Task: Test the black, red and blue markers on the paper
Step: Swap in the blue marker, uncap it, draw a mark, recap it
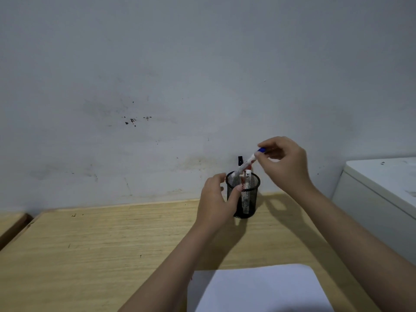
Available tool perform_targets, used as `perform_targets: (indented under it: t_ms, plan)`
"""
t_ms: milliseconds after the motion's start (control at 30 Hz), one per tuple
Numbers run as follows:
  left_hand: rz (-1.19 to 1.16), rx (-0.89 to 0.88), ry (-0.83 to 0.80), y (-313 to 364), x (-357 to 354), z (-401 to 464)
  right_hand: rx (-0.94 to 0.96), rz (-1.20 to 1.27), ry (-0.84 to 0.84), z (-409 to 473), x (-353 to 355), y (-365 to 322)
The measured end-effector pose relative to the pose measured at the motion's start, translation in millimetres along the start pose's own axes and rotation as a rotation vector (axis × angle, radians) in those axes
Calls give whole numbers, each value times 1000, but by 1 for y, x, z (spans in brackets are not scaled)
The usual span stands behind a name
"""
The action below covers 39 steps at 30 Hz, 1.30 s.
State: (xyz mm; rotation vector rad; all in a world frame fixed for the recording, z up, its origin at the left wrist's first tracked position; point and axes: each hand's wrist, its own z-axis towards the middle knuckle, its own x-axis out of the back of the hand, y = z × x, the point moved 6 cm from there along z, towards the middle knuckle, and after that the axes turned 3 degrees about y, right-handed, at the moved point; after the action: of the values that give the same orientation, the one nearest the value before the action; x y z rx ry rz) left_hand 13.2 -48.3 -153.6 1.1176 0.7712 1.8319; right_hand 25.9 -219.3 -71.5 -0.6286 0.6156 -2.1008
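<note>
A black mesh pen holder (247, 199) stands on the wooden desk near the wall. My left hand (216, 199) wraps around its left side. My right hand (284, 162) pinches the blue-capped end of a white marker (245, 165), which is tilted with its lower end at the holder's rim. A white marker with red print (247, 179) stands inside the holder, and a black cap (240, 160) pokes up behind it. A white sheet of paper (258, 289) lies at the desk's near edge, partly under my right forearm.
The wooden desk (101, 244) runs up to a marked white wall. A white cabinet (382, 188) stands to the right of the desk. Another wooden surface (11, 221) sits at the far left.
</note>
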Motion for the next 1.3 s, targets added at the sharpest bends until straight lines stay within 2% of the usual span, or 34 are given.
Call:
perform_targets:
  t_ms: [133,200,267,500,567,700,867,967,1100,1300]
  plan:
    - [-478,48,64,24,24,-24,-117,232,126,-46,28,-22]
    - [-606,71,54,32,30,-36,-184,371,129,-76,27,-28]
    - [-640,79,43,39,36,-47,-186,436,104,-102,22,-34]
    - [-622,90,157,40,65,-72,-89,384,-111,-140,14,-61]
    - [-569,62,189,42,75,-77,-118,371,-88,-136,18,-68]
    - [-487,21,167,48,82,-88,-328,440,7,-126,13,-74]
    - [-351,-52,113,52,84,-102,-486,514,-85,-128,-6,-83]
    - [-237,-50,131,42,92,-108,-488,544,-42,-130,-4,-85]
    - [-199,-12,142,35,99,-111,-471,574,-42,-132,-3,-87]
    - [-188,-46,136,38,101,-114,-461,531,-150,-138,-11,-85]
